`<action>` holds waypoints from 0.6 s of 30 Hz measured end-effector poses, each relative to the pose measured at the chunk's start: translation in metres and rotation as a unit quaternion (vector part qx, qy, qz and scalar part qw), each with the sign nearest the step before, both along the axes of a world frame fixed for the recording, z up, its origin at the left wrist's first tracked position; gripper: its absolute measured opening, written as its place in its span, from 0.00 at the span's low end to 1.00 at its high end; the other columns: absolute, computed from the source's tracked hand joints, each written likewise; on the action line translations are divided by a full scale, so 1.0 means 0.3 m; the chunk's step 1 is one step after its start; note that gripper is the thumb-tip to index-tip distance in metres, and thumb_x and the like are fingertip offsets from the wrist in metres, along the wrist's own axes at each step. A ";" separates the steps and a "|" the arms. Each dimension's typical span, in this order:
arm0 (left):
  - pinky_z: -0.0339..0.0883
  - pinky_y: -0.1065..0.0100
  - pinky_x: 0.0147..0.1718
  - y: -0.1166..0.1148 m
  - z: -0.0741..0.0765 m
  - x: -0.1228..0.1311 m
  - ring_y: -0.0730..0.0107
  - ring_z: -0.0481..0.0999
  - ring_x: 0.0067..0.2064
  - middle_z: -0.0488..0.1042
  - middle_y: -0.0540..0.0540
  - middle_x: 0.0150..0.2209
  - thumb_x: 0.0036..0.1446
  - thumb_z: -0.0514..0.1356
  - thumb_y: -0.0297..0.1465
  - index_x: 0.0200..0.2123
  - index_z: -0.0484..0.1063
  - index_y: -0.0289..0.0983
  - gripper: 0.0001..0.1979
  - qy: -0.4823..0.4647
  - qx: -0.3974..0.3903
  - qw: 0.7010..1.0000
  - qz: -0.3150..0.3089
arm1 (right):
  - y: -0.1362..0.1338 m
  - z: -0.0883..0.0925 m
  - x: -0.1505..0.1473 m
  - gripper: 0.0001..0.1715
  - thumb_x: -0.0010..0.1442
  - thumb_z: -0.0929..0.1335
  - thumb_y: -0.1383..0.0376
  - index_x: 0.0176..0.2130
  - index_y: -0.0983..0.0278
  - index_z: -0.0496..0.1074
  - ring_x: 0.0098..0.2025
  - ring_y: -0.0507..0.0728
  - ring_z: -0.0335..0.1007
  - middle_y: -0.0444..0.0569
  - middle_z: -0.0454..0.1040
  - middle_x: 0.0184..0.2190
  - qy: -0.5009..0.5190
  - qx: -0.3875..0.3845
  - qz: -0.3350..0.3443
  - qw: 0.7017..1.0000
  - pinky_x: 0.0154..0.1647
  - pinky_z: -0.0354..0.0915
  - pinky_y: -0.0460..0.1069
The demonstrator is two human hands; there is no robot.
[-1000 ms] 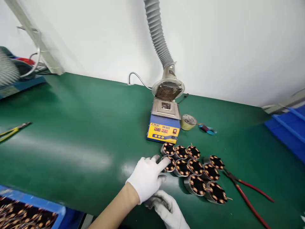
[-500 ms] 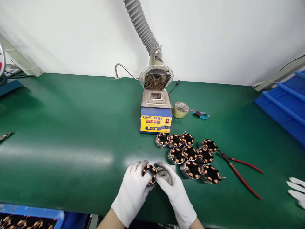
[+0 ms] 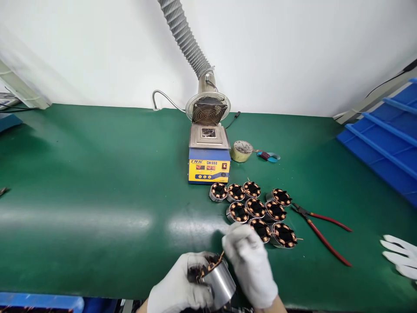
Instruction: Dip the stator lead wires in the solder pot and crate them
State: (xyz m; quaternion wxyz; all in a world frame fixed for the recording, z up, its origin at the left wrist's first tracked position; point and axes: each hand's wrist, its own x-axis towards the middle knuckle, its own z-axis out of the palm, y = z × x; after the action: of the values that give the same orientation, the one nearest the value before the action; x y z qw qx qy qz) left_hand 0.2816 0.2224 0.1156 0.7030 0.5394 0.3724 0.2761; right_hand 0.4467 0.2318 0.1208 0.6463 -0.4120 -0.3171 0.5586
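The left hand (image 3: 182,282) has its grip closed around a tilted metal ring (image 3: 222,284) near the bench's (image 3: 97,226) front edge; the right hand (image 3: 251,267) curls beside the ring's wire (image 3: 222,256), too blurred to tell whether it holds anything. Farther in, similar rings (image 3: 255,208) stand clustered, pliers (image 3: 305,214) toward the right edge

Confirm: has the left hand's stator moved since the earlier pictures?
Yes: the stator moved away from the CM 558 solder pot, toward the near edge of the worktable, and tilts in the left hand.
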 end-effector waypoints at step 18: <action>0.63 0.59 0.51 0.085 0.005 -0.060 0.60 0.71 0.49 0.74 0.43 0.47 0.47 0.65 0.36 0.43 0.73 0.41 0.18 0.164 0.229 0.959 0.026 | -0.049 -0.114 -0.167 0.15 0.46 0.75 0.59 0.35 0.61 0.74 0.32 0.52 0.70 0.44 0.76 0.31 0.343 -0.214 0.202 0.892 0.29 0.65 0.44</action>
State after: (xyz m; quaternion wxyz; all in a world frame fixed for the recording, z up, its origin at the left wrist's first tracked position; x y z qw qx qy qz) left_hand 0.2636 0.2478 0.1171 0.4827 0.7140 0.4229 0.2798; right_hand 0.3966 0.2171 0.0865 0.4845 -0.2503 -0.0248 0.8379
